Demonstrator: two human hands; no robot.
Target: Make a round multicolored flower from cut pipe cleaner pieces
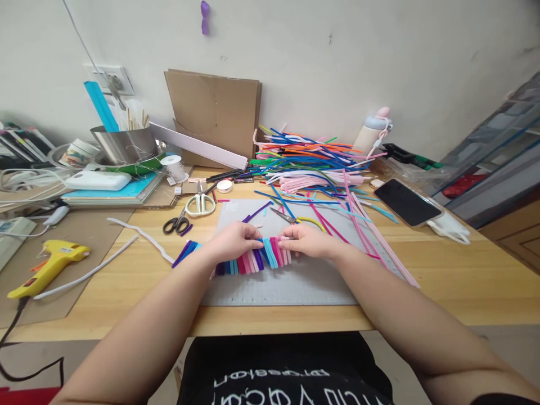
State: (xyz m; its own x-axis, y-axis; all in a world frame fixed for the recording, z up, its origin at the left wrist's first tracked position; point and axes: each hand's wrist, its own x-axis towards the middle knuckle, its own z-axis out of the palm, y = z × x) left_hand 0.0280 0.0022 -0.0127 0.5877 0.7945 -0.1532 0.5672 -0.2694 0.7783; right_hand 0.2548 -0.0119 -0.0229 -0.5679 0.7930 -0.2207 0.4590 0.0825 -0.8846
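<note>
Both hands (310, 241) pinch multicol. fuzzy strip (250, 262) over gry mat (291, 289).

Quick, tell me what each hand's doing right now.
Left hand: closed, pinching the row of folded colored fuzzy stems.
Right hand: closed, pinching the same row near its pink end.

At the centre of the frame, a row of pipe cleaners (248, 262) spans between the left hand (238, 241) and right hand (310, 241), above the cutting mat (287, 291) on the table (464, 287). Pliers (312, 221) lie on the mat behind the right hand. Scissors (200, 206) sit left of the mat, the glue gun (54, 265) on a cardboard sheet (95, 230) at far left. Behind the mat, a pile of loose stems (312, 160) lies before the wall (304, 56); a phone (407, 202) rests at right, below the bottle (367, 135) at upper right.
</note>
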